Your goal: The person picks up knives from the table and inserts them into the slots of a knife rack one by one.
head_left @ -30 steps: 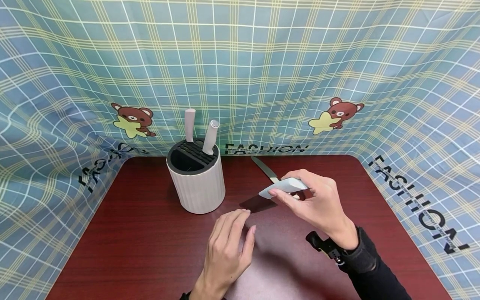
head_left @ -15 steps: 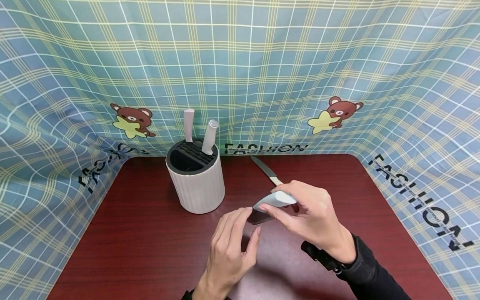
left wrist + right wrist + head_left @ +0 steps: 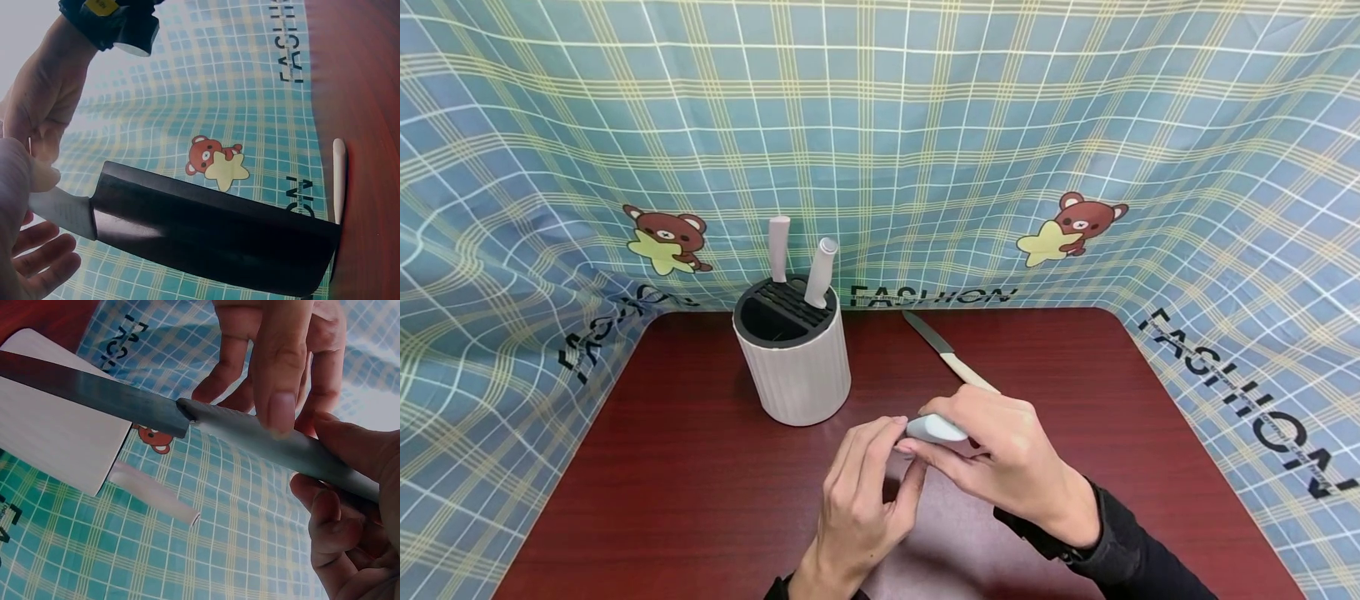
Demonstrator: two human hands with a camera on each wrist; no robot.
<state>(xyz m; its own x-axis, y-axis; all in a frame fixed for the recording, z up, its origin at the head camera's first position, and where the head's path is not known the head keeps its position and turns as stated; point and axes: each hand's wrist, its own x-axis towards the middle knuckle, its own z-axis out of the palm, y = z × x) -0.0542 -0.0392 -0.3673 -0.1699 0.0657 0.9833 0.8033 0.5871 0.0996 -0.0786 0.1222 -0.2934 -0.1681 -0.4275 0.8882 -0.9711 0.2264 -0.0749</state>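
Note:
A cleaver with a wide dark blade (image 3: 212,231) and a pale handle (image 3: 936,428) is held between both hands above the table's middle. My right hand (image 3: 1015,450) grips the handle, thumb on one side and fingers on the other. With thumb and fingers on either side, my left hand (image 3: 861,492) pinches the handle nearer the blade, as the right wrist view shows. From the head view the blade is hidden below the hands. Behind the right hand, a knife (image 3: 962,367) with a cream handle lies on the table.
A white ribbed knife block (image 3: 797,383) with a black slotted top stands left of centre. Two pale knife handles, a straight one (image 3: 778,250) and a leaning one (image 3: 822,275), rise from its slots. A checked cloth (image 3: 880,167) hangs behind the dark red table (image 3: 662,467).
My right hand has brought the cleaver left and toward me, to the left hand, which now pinches its handle. More of the lying knife's handle shows.

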